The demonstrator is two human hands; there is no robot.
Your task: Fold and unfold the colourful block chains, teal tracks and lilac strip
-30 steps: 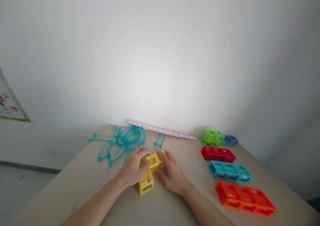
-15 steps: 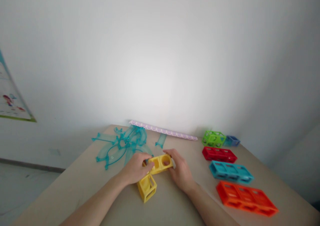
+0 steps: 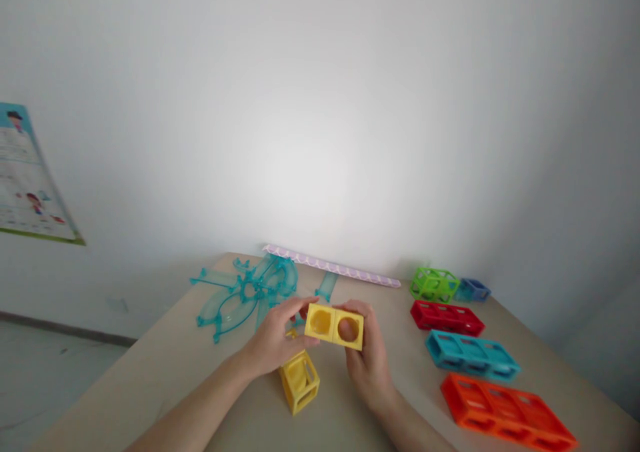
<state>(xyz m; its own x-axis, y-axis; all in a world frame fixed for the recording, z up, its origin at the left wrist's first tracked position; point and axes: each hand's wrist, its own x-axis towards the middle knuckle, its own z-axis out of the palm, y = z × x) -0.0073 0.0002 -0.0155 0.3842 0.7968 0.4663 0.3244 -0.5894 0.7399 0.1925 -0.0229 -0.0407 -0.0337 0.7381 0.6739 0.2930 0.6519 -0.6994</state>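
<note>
Both my hands hold a yellow two-cell block [image 3: 334, 326] with round holes, lifted above the beige table [image 3: 150, 385]. My left hand [image 3: 273, 342] grips its left end and my right hand [image 3: 367, 359] grips its right end. Below it, a single yellow cube block [image 3: 300, 381] rests on the table, just under my left hand.
Clear teal track pieces [image 3: 245, 292] lie at the back left, with a pale purple strip [image 3: 330, 265] along the wall. At the right sit a green block [image 3: 434, 283], a small blue block [image 3: 475, 289], and red [image 3: 447, 317], teal [image 3: 471, 354] and orange [image 3: 507, 410] long blocks.
The two-cell yellow block has been lifted off the table and turned so its round holes face me. The single yellow cube stays on the table.
</note>
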